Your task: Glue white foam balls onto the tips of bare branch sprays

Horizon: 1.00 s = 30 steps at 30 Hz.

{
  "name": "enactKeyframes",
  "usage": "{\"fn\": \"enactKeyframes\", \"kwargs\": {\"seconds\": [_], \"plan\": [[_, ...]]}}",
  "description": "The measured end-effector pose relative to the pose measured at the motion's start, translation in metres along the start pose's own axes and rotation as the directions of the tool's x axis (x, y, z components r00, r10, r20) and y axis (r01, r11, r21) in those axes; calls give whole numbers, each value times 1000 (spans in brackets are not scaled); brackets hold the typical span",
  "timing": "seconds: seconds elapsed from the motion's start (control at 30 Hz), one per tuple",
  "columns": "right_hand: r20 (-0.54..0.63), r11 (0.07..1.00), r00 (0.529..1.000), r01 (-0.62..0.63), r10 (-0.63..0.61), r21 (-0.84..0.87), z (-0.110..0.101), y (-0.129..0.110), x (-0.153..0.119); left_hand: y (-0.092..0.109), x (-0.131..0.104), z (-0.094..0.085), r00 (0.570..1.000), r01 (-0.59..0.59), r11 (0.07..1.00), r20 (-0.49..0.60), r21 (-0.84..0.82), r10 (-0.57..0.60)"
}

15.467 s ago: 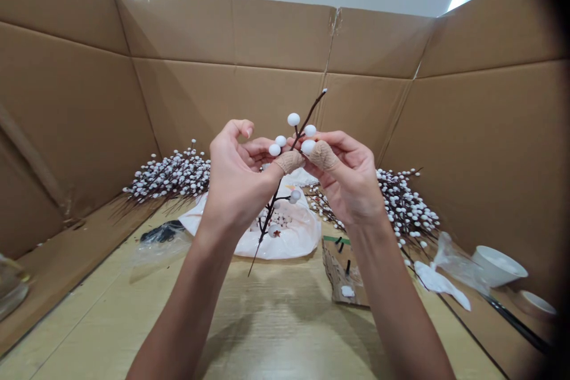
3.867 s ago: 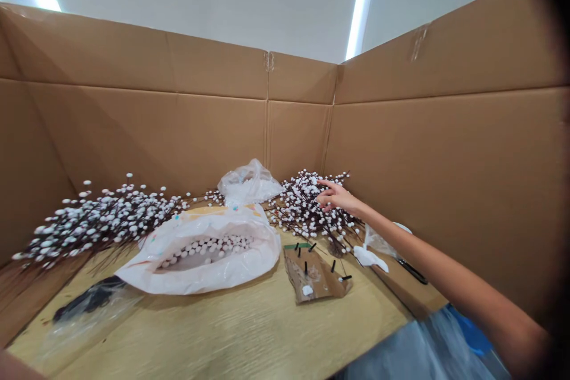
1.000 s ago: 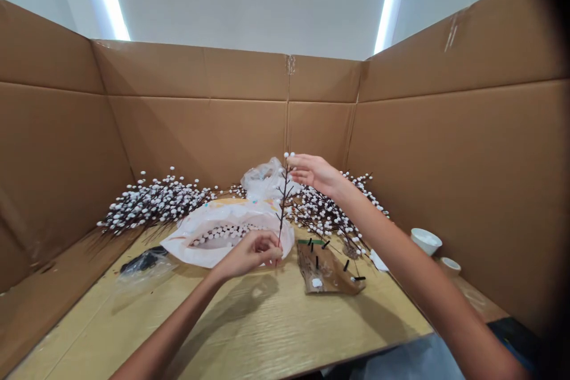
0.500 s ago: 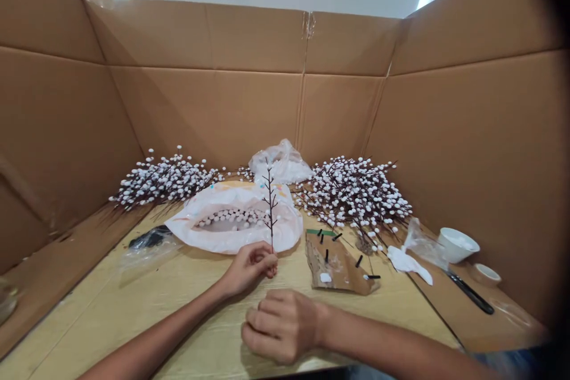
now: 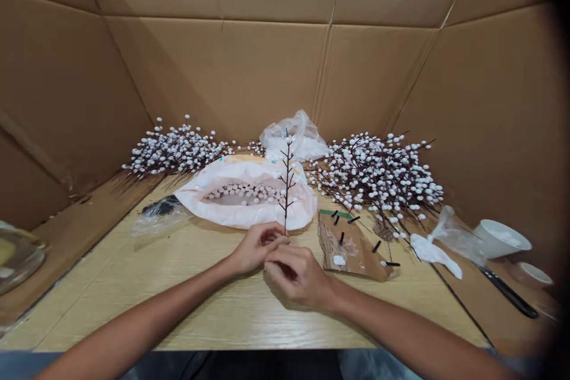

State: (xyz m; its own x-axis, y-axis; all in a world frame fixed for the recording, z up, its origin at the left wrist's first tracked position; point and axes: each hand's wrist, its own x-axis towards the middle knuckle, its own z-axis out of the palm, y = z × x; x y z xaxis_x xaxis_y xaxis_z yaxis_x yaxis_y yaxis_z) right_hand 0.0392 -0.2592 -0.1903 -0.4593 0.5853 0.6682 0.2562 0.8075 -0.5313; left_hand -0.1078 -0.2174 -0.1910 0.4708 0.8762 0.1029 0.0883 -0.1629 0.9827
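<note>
My left hand [image 5: 262, 244] pinches the lower end of a bare dark brown artificial twig [image 5: 287, 181], which stands upright with short side prongs. Close against it, my right hand [image 5: 298, 276] has its fingers curled together near the twig's base; whatever is in them is hidden. Behind the twig lies a white plastic bag [image 5: 214, 211], its mouth open on many small white berries [image 5: 249, 191]. To the right of my hands, a torn cardboard piece [image 5: 356, 249] carries several short black sticks and a white dab.
Bundles of white-berried branches lie at the back left [image 5: 178, 148] and back right [image 5: 383, 175], with a clear bag [image 5: 294, 136] between them. At right are a white bowl [image 5: 501, 237], a black-handled knife [image 5: 510, 292] and a tape roll [image 5: 534, 274]. Cardboard walls [image 5: 214, 71] enclose the table.
My right hand has come up from below to meet my left hand at the twig's base, its fist turning into a pinch. The view has tipped downward.
</note>
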Motion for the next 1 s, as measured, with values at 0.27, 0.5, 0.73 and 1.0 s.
{"fn": "enactKeyframes", "kwargs": {"seconds": [0.27,0.5,0.73,1.0], "plan": [[53,993,995,-89,86,74,2,4,0,1,-2,-1,999,-25,1000,21,-7,26],[47,994,997,-61,57,91,0,5,1,-1,-1,-3,1000,-23,1000,9,-2,23],[45,993,997,-65,61,97,-1,3,2,0,-1,-3,1000,-29,1000,6,9,29],[109,992,990,-97,88,75,-4,-2,4,3,-2,-2,1000,-25,1000,-6,14,25]]}}
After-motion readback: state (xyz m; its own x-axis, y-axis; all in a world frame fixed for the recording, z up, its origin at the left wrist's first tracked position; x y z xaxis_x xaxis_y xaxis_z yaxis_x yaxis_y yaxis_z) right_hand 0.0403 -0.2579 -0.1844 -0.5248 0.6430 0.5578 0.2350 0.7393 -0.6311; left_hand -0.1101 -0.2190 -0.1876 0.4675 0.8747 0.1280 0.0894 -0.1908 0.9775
